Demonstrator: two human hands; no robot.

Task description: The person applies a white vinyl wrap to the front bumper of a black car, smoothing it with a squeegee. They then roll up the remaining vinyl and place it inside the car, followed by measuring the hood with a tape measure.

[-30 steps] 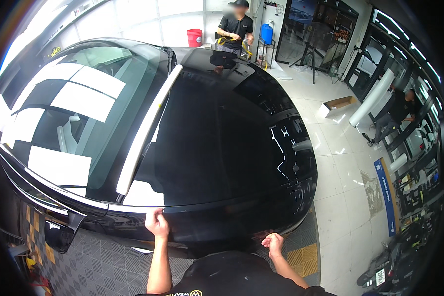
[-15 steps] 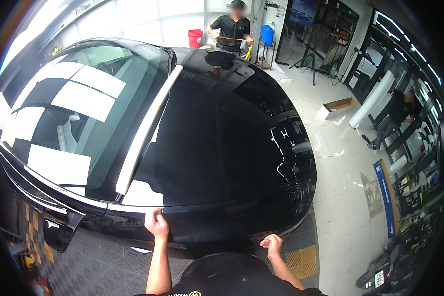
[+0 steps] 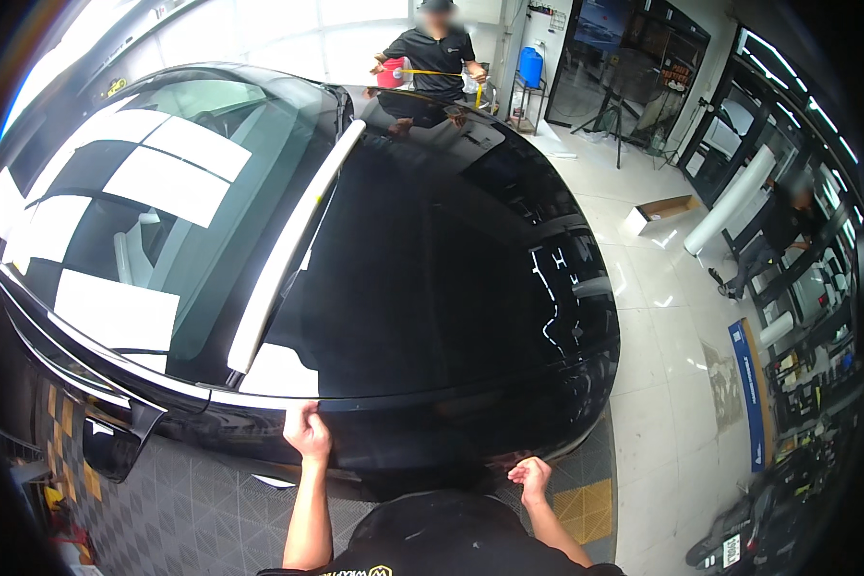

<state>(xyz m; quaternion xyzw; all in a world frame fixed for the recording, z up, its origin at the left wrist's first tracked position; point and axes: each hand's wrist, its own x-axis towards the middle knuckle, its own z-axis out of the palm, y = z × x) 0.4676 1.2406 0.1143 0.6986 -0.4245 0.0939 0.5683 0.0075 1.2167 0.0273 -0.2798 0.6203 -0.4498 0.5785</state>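
Observation:
A glossy black car (image 3: pixel 470 269) fills the middle, its hood in front of me. My left hand (image 3: pixel 308 432) is closed at the near edge of the hood, fingers curled against the upper fender by a white reflection. Whatever it may pinch is too small to tell. Lower and to the right, my right hand (image 3: pixel 531 480) is also closed, beside the front fender, its grip contents hidden. Along the base of the windshield lies a long white roll (image 3: pixel 293 259), slanting from near left to the far side.
Across the hood a person (image 3: pixel 437 53) stretches a yellow tape measure (image 3: pixel 432 72) between both hands. A red bucket (image 3: pixel 391 73) stands behind. Rightward are an open cardboard box (image 3: pixel 662 213), a tall white roll (image 3: pixel 732 202), another person (image 3: pixel 782 226) and a long blue box (image 3: pixel 751 394).
The person across the hood has shifted left, left hand farther out, and the tape now runs more level. My hands keep nearly the same place and closed shape.

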